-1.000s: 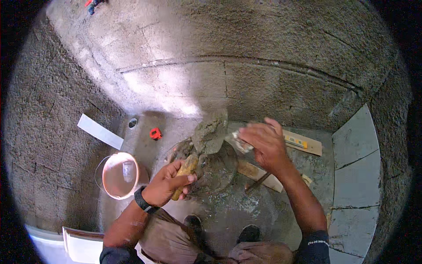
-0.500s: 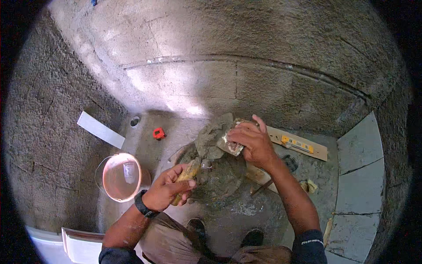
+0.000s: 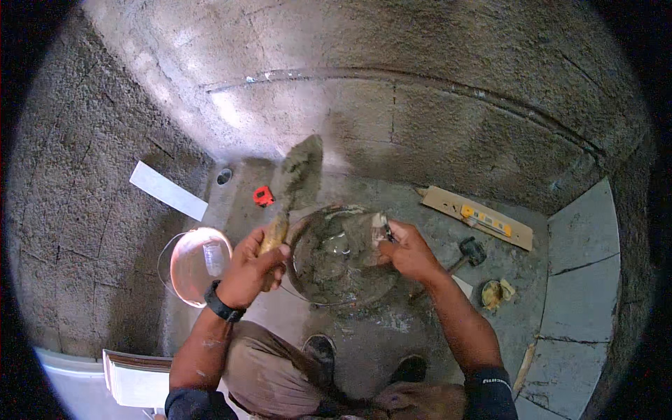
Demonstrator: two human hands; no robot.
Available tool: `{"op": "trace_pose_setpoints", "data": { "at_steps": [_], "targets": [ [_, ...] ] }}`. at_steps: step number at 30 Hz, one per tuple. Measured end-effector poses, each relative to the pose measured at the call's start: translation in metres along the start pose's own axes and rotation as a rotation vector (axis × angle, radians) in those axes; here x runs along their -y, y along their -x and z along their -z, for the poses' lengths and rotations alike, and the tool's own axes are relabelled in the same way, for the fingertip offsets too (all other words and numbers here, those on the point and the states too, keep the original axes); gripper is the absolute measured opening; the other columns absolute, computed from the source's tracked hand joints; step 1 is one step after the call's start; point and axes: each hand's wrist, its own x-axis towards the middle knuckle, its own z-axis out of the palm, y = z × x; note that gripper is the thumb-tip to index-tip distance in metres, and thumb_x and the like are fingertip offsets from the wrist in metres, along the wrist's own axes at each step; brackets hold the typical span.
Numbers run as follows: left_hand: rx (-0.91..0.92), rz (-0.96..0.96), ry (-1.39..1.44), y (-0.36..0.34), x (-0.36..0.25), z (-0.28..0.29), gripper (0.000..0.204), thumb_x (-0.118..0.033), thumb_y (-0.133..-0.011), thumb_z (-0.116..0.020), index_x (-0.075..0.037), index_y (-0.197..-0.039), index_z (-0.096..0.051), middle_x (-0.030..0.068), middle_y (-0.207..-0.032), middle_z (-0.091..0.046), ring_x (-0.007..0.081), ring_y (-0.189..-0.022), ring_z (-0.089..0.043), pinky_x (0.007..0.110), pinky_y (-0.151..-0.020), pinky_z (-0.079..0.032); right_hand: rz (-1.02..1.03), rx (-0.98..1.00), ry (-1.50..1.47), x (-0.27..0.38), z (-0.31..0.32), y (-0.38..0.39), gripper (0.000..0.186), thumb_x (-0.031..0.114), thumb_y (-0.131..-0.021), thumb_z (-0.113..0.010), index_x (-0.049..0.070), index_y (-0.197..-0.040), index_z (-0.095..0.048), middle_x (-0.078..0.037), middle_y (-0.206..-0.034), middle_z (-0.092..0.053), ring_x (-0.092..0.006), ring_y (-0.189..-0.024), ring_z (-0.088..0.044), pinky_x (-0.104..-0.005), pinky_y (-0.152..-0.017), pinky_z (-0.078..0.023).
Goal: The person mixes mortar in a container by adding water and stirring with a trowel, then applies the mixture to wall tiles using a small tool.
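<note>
My left hand (image 3: 257, 262), with a dark wristband at the wrist, is closed around the yellowish handle of a pointed trowel (image 3: 301, 171). Its blade points away from me and carries grey mortar. Beneath and between my hands sits a round bucket (image 3: 294, 280) of wet grey mortar (image 3: 343, 269). Over the bucket's right side my right hand (image 3: 409, 252) grips a flat tool with a whitish, worn edge (image 3: 379, 231). Mortar and fingers partly hide it, so its exact kind cannot be made out.
A pale bucket (image 3: 224, 245) of water stands left, near a red tape measure (image 3: 263, 196) and a white strip (image 3: 168, 190). To the right lie a yellow spirit level (image 3: 486, 220) on a board, a black mallet (image 3: 472, 250) and a small bowl (image 3: 491, 294). Grey tiles (image 3: 577, 301) line the right wall.
The trowel has swung up and left, away from the flat tool, and now points toward the far wall. My right hand has lowered and turned, bringing the flat tool over the mortar bucket.
</note>
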Motion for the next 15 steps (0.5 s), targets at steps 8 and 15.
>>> {"op": "trace_pose_setpoints", "data": {
  "at_steps": [8,15],
  "targets": [
    [0.098,-0.001,0.050,-0.001,0.016,0.006,0.025,-0.017,-0.090,-0.058,-0.008,-0.112,-0.052,0.0012,-0.084,-0.059,0.0093,-0.053,-0.051,0.023,-0.044,-0.042,-0.130,0.033,-1.050,-0.021,0.011,0.036,0.041,0.004,-0.084,-0.057,0.003,-0.125,-0.052,-0.007,-0.108,-0.064,-0.0203,-0.098,-0.062,-0.0359,-0.088,-0.050],
    [0.111,-0.083,-0.152,-0.006,0.002,-0.006,0.039,-0.030,-0.089,-0.059,-0.007,-0.120,-0.053,-0.0003,-0.085,-0.058,0.0073,-0.065,-0.053,0.019,-0.050,-0.043,0.031,-0.576,-0.993,-0.061,0.114,0.147,0.032,0.005,-0.087,-0.054,0.003,-0.120,-0.054,-0.009,-0.104,-0.064,-0.0188,-0.086,-0.065,-0.0348,-0.074,-0.055]
  ]
}}
